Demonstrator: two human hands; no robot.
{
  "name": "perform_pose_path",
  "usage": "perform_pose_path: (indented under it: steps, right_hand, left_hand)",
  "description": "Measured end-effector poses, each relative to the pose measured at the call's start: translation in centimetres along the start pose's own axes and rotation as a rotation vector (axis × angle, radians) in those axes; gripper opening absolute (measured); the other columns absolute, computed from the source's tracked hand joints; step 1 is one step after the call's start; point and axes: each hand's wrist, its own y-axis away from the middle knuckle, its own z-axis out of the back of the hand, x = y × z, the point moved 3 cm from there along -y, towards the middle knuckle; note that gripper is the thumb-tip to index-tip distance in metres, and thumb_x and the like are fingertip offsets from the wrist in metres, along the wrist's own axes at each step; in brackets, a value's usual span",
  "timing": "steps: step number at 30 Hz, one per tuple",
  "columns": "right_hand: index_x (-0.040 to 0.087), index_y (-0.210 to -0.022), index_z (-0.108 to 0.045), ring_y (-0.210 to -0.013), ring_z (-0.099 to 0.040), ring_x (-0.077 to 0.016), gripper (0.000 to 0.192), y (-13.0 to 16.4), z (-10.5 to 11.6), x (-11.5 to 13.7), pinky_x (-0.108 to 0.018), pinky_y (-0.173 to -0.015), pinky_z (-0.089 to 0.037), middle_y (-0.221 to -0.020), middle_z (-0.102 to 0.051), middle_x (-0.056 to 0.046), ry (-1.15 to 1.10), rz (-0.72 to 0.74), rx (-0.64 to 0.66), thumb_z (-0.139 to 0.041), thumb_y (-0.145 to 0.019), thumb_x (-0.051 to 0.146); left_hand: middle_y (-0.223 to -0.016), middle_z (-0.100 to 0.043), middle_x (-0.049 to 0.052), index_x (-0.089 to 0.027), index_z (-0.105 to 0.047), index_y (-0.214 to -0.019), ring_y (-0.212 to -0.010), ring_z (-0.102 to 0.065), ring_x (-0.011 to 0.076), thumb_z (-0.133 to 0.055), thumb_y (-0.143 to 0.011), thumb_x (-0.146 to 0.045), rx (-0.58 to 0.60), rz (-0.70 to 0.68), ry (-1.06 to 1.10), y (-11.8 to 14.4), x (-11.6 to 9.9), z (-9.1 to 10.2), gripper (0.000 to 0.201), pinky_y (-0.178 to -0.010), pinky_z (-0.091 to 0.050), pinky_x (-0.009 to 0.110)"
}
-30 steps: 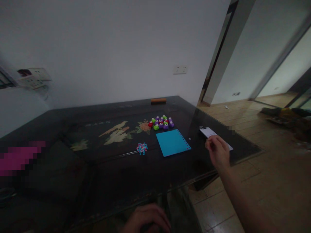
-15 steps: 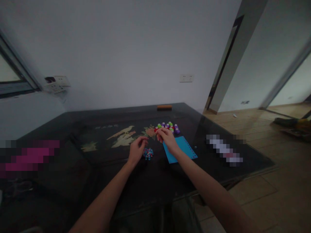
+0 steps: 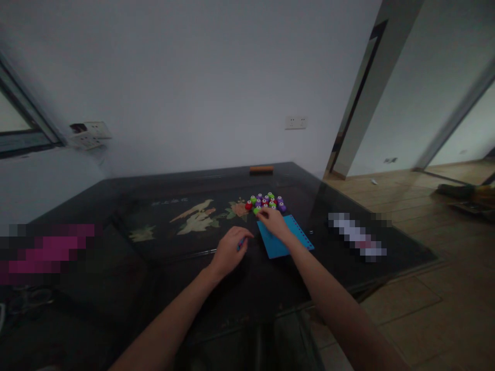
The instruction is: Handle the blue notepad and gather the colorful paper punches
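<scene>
My left hand [image 3: 231, 248] is curled over a small cluster of blue and red bits [image 3: 241, 242], and only a sliver of it shows between thumb and fingers. Further right, my right hand [image 3: 274, 222] reaches over a blue sheet [image 3: 277, 248] with holes along one edge. Its fingertips are pinched at a small green piece with a white eye-like spot [image 3: 256, 211]. That piece sits at the near edge of a group of similar red, green and purple pieces [image 3: 266, 198].
A brown cylinder-like object [image 3: 261, 169] lies at the back of the dark table [image 3: 209, 309]. On the right is a blurred-out whitish item [image 3: 353, 234], on the left a blurred-out pink one [image 3: 50, 250]. A wall rises behind the table.
My left hand has moved right and closed over the blue and red cluster, which lay uncovered beside it. My right hand has shifted slightly right and down, uncovering more of the coloured pieces.
</scene>
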Motion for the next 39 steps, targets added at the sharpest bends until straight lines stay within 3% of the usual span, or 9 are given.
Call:
perform_pose_path:
  steps: [4,8,11,21,34,39]
  right_hand:
    - [0.018,-0.091,-0.066,-0.088,-0.060,-0.0206,0.022,-0.4,3.8,-2.9,-0.028,-0.074,-0.042,-0.095,-0.068,-0.009,0.229,-0.265,-0.115,-0.048,-0.086,0.028]
    - [0.016,-0.102,-0.066,-0.101,-0.059,-0.0227,0.028,0.3,5.7,-5.1,-0.029,-0.079,-0.042,-0.109,-0.064,-0.013,0.400,-0.510,-0.002,-0.044,-0.087,0.028]
    - [0.011,-0.106,-0.064,-0.106,-0.057,-0.0267,0.031,0.8,6.1,-5.8,-0.033,-0.084,-0.042,-0.114,-0.060,-0.019,0.430,-0.582,0.037,-0.048,-0.086,0.028]
    - [0.008,-0.111,-0.060,-0.110,-0.055,-0.0323,0.038,1.0,6.1,-5.2,-0.038,-0.086,-0.042,-0.115,-0.060,-0.023,0.411,-0.604,0.131,-0.050,-0.086,0.033]
    - [0.007,-0.112,-0.061,-0.105,-0.060,-0.0272,0.040,0.4,6.8,-6.4,-0.029,-0.081,-0.043,-0.113,-0.063,-0.019,0.224,-0.596,0.122,-0.052,-0.085,0.035]
    - [0.005,-0.123,-0.053,-0.114,-0.054,-0.0264,0.051,0.5,6.4,-6.5,-0.027,-0.087,-0.041,-0.122,-0.058,-0.019,0.171,-0.562,0.115,-0.054,-0.084,0.037]
  left_hand:
    - [-0.121,-0.057,0.008,-0.020,-0.056,-0.114,-0.115,-0.049,0.0204,-0.045,-0.086,-0.015,0.225,-0.132,-0.023,1.1,-3.0,-2.4,0.031,-0.099,-0.041,0.038]
    - [-0.143,-0.039,0.008,-0.022,-0.041,-0.133,-0.133,-0.033,0.0219,-0.045,-0.085,-0.015,0.349,-0.166,-0.128,2.0,-3.3,-4.0,0.049,-0.109,-0.032,0.042]
    - [-0.148,-0.031,0.009,-0.021,-0.033,-0.139,-0.137,-0.025,0.0230,-0.044,-0.085,-0.017,0.416,-0.157,-0.183,2.1,-3.0,-4.2,0.055,-0.111,-0.027,0.045]
    - [-0.149,-0.027,0.010,-0.020,-0.033,-0.140,-0.138,-0.021,0.0228,-0.041,-0.087,-0.022,0.549,-0.090,-0.234,1.6,-3.0,-4.1,0.054,-0.112,-0.021,0.046]
    - [-0.148,-0.030,0.012,-0.018,-0.038,-0.138,-0.136,-0.027,0.0241,-0.041,-0.086,-0.020,0.554,-0.080,-0.218,1.3,-3.2,-3.9,0.052,-0.112,-0.022,0.045]
    - [-0.148,-0.030,0.012,-0.019,-0.038,-0.138,-0.137,-0.026,0.0232,-0.040,-0.086,-0.021,0.553,-0.085,-0.218,1.4,-3.0,-4.1,0.052,-0.113,-0.021,0.045]
